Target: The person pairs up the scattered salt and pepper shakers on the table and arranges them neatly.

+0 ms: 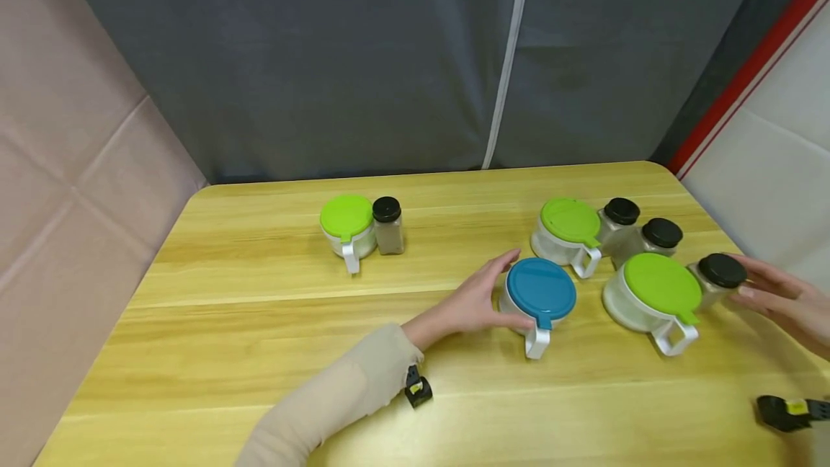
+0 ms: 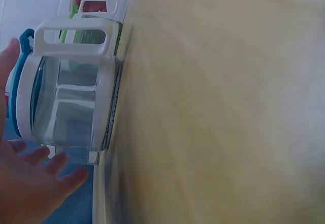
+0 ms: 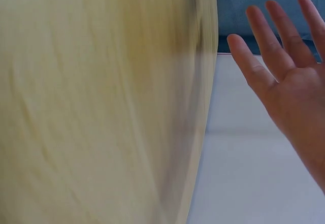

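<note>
My left hand (image 1: pixel 493 294) is spread round the left side of a blue-lidded clear jar (image 1: pixel 541 292) with a white handle, forefinger behind it and thumb in front. In the left wrist view the fingers (image 2: pixel 51 165) lie straight beside the jar (image 2: pixel 71 107); I cannot tell whether they touch it. My right hand (image 1: pixel 761 285) is held flat, fingers straight, just right of a black-capped spice jar (image 1: pixel 716 276). The right wrist view shows its palm (image 3: pixel 289 82) bare, off the table edge (image 3: pixel 203 82).
On the wooden table (image 1: pixel 259 323), a green-lidded jar (image 1: pixel 651 290) stands right of the blue one, another (image 1: pixel 570 229) behind it with two black-capped spice jars (image 1: pixel 620 218) (image 1: pixel 658 236). A third green-lidded jar (image 1: pixel 346 225) and a spice jar (image 1: pixel 387 225) stand at the left.
</note>
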